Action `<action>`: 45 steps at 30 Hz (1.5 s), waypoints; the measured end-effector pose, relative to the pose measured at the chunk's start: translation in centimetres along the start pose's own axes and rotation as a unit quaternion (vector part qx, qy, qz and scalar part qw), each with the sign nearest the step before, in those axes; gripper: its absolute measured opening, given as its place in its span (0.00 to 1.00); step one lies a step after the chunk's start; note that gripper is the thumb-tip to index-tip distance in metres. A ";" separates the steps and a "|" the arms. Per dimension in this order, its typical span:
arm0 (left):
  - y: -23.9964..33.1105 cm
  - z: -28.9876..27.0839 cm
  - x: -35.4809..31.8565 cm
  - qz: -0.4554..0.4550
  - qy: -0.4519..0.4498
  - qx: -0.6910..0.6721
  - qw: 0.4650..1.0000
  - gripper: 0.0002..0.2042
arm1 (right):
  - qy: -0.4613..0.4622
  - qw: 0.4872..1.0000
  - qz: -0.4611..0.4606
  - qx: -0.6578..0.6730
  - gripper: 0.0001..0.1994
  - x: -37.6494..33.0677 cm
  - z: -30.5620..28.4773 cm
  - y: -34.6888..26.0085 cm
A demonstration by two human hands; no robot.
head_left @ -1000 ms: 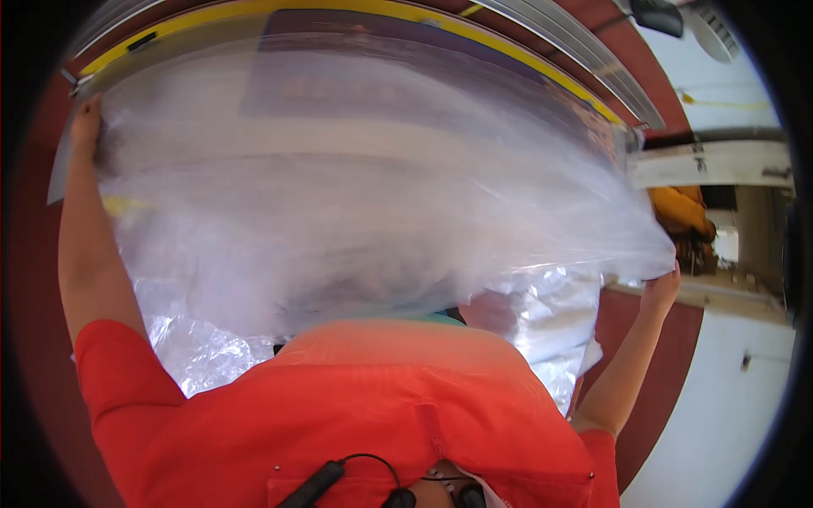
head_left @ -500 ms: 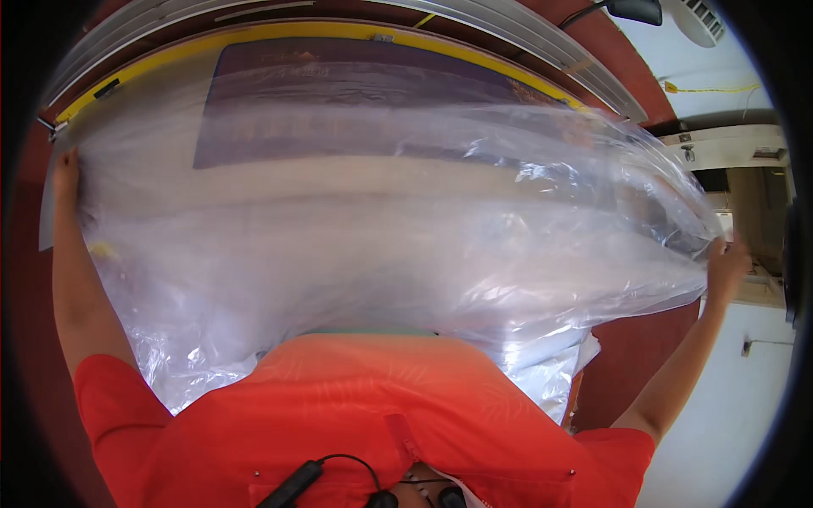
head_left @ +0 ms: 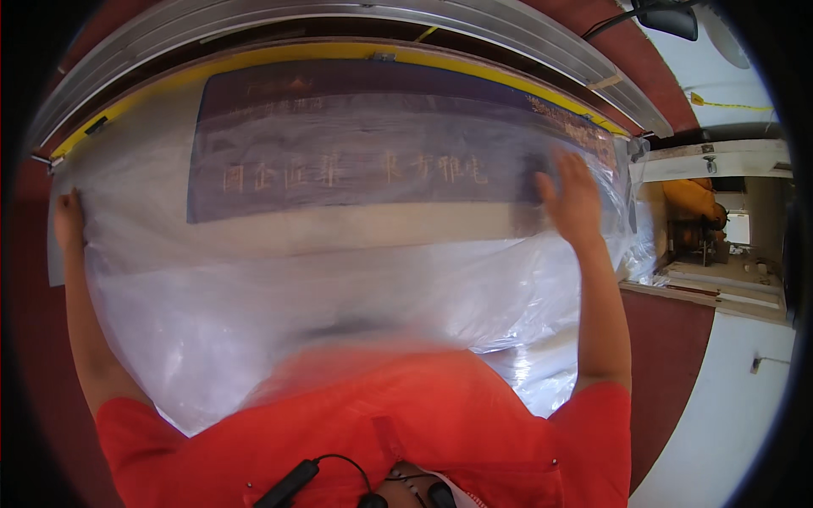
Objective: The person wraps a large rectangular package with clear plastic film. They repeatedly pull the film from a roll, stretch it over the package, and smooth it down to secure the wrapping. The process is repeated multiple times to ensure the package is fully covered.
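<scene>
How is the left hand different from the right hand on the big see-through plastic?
The left hand grips the far left edge of the clear, crinkly plastic sheet, fingers curled around it. The right hand lies flat with fingers spread, pressing the sheet against the dark purple board. The left hand sits beyond the board's end; the right hand sits over the board's right end. Both are bare, raised, and touch the same sheet.
</scene>
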State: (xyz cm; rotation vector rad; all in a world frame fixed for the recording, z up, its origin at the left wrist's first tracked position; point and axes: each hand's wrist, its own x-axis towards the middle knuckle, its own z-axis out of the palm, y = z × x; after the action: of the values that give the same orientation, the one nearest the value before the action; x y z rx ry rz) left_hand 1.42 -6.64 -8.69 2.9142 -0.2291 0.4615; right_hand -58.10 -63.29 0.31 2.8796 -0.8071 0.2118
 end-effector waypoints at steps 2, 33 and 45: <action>-1.6 0.9 0.8 -0.010 -0.026 -0.029 0.999 0.19 | 0.028 0.997 -0.075 0.011 0.27 3.3 2.0 -1.7; 0.3 -3.2 1.3 0.012 0.024 -0.274 0.961 0.15 | 0.092 0.839 0.237 0.482 0.08 6.7 3.9 2.1; 12.8 4.5 6.3 -0.073 -0.025 -0.214 0.974 0.32 | 0.226 0.845 0.401 0.273 0.19 13.6 8.4 7.8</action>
State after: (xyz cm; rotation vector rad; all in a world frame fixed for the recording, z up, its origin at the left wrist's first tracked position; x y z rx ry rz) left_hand 6.29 -20.78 -8.89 2.4990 -0.1030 0.2726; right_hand -49.87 -78.23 -4.82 2.4907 -2.0316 1.3336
